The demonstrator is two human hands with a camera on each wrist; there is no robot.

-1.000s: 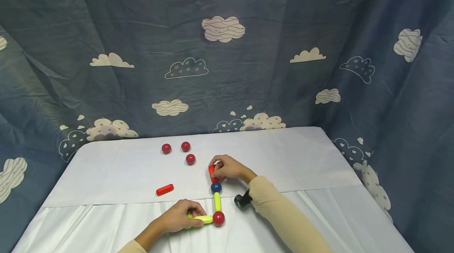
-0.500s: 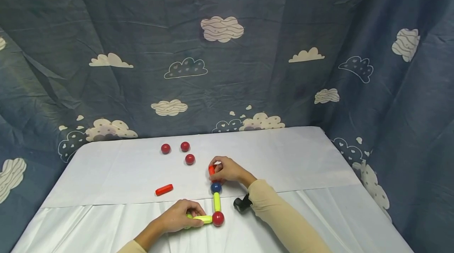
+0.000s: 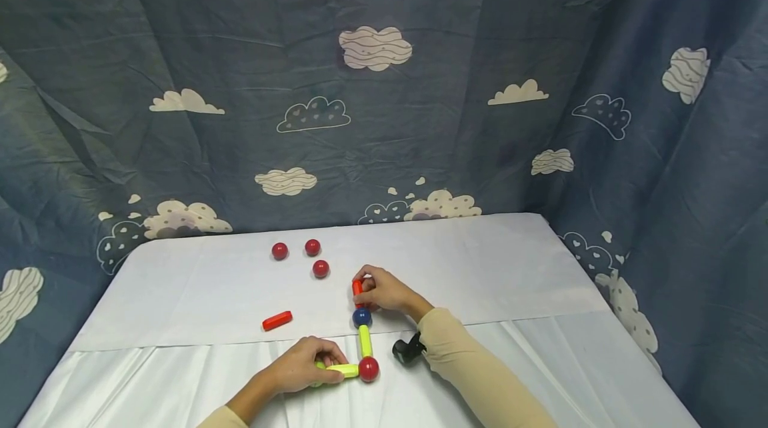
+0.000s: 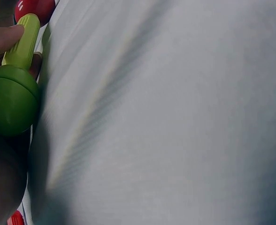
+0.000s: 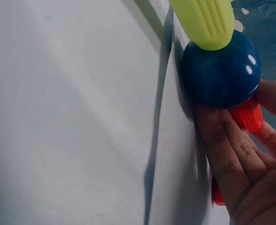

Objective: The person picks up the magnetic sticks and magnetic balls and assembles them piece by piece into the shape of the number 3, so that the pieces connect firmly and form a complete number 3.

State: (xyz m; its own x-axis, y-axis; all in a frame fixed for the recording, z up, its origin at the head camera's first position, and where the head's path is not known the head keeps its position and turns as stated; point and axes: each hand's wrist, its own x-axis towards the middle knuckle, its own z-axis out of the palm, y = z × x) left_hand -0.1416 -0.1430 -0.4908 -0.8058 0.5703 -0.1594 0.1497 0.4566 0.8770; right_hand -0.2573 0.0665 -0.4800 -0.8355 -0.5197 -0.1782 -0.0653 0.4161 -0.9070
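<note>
My left hand (image 3: 307,365) pinches a yellow-green ribbed stick (image 4: 27,40) between thumb and fingers. At its ends sit a green ball (image 4: 12,101) and a red ball (image 3: 369,369). From that red ball a second yellow-green stick (image 3: 365,341) runs away from me to a blue ball (image 3: 362,317). My right hand (image 3: 387,290) holds a red stick (image 3: 357,289) at the far side of the blue ball. In the right wrist view the red stick (image 5: 249,115) meets the blue ball (image 5: 221,70), and fingers cover part of it.
Three loose red balls (image 3: 321,269) lie toward the back of the white-covered table (image 3: 480,268). A loose red stick (image 3: 277,321) rests left of the joined pieces. A black device (image 3: 409,349) sits at the right wrist. A blue cloud-patterned curtain (image 3: 432,148) stands behind.
The blue ball and the far end of its yellow-green stick have shifted slightly left. My right hand keeps its grip on the red stick, and my left hand stays put.
</note>
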